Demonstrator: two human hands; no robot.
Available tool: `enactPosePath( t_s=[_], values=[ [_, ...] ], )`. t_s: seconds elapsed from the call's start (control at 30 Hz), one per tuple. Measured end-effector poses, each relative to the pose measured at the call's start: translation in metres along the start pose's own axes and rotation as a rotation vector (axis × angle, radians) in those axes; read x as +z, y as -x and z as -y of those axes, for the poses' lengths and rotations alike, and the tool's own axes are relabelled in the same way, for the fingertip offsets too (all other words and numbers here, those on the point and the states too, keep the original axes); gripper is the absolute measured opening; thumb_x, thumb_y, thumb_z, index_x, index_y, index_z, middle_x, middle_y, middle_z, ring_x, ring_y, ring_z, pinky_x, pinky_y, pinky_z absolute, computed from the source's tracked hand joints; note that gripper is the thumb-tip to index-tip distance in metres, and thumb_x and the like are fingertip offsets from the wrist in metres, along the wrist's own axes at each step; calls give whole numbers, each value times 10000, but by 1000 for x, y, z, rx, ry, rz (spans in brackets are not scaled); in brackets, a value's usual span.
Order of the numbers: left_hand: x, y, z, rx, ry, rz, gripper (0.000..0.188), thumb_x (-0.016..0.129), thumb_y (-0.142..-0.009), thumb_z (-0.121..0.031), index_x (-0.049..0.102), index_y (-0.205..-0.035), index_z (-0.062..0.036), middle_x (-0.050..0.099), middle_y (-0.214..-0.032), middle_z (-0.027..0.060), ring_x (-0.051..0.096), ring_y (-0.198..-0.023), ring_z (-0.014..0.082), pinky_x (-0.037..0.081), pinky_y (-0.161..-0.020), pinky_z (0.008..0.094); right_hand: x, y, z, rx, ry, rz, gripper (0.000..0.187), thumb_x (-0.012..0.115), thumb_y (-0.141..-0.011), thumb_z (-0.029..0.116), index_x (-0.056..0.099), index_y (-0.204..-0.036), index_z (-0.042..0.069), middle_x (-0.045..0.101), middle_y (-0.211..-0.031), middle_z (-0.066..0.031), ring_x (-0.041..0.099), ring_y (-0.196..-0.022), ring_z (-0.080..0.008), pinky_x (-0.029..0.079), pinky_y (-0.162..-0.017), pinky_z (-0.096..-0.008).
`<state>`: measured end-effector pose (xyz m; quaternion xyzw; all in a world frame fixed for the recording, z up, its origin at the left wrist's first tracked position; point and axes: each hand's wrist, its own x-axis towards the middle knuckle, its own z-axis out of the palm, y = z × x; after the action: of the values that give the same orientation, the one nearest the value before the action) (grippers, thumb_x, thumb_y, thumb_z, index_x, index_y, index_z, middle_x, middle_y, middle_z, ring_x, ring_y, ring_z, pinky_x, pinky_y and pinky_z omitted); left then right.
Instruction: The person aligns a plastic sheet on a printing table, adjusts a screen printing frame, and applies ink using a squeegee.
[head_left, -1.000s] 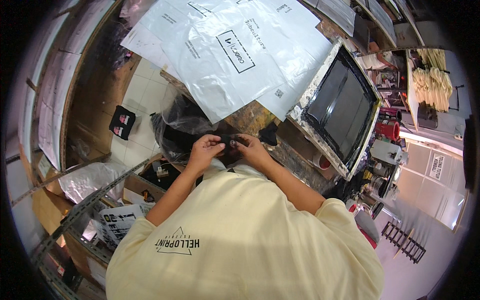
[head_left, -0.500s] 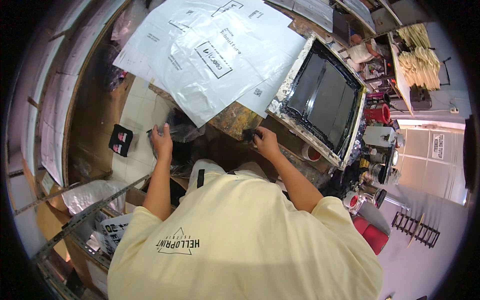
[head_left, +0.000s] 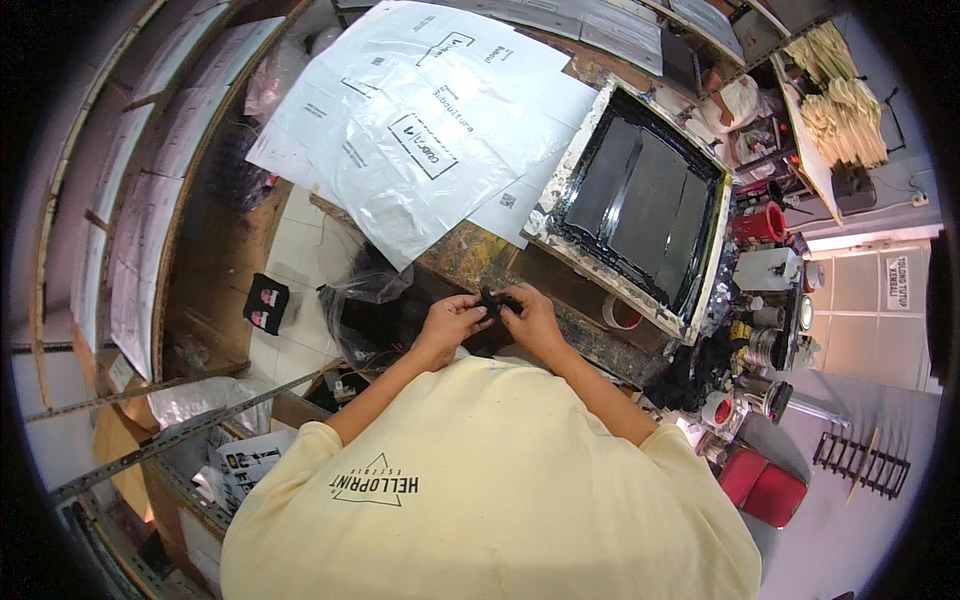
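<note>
Bright, fairly even indoor light; brightest strip above pale panels (head_left: 860, 320) at right. Glare on plastic sheet (head_left: 400, 200); shiny streak down dark screen (head_left: 655, 205). Deep shadow beside worktable (head_left: 460, 250). Fisheye bends shelves (head_left: 145, 270), rim black. Small black item (head_left: 489, 302) perhaps slightly blurred, detail lost.

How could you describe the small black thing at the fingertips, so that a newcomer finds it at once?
Start at the big white plastic sheets near the top. Below and right of their lowest corner, above the yellow shirt, the left hand and right hand nearly meet. The small black thing is at their fingertips: crumpled, and held, unlike the flat dark framed panel further right.
</note>
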<state>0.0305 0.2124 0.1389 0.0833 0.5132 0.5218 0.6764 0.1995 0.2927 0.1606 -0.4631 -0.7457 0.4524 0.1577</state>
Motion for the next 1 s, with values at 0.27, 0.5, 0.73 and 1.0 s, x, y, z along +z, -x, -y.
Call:
enactPosePath(
  t_s=[0.27, 0.5, 0.73, 1.0],
  values=[
    [24, 9, -9, 811, -966, -188, 189, 743, -811, -60, 721, -991, -8, 666, -1060, 137, 690, -937, 277, 562, -815, 371, -6, 0, -13, 315, -794, 145, 196, 631, -1001, 123, 693, -1092, -40, 709, -1052, -91, 681, -854, -156, 551, -738, -302],
    [44, 17, -13, 900, -987, 3, 179, 705, -859, -51, 729, -1034, -27, 700, -1152, 147, 684, -1057, 322, 556, -892, 389, -28, -6, -32, 382, -991, 113, 173, 622, -1006, 68, 654, -1132, -46, 693, -1079, -98, 689, -892, -167, 609, -848, -328],
    [55, 4, -13, 930, -1054, 13, 159, 734, -892, -59, 732, -1047, -23, 740, -1046, 125, 722, -907, 214, 575, -789, 323, -34, 9, -44, 357, -1178, 15, 143, 617, -955, -46, 620, -1097, -33, 690, -1049, -110, 699, -925, -193, 627, -855, -333],
    [85, -17, -10, 208, -421, 102, 265, 687, -953, -42, 680, -1191, 73, 738, -985, 107, 713, -801, 157, 586, -752, 262, -59, 18, -48, 58, -794, -217, 250, 656, -879, -81, 657, -1123, -27, 722, -1020, -67, 672, -931, -128, 549, -824, -286]
  ],
)
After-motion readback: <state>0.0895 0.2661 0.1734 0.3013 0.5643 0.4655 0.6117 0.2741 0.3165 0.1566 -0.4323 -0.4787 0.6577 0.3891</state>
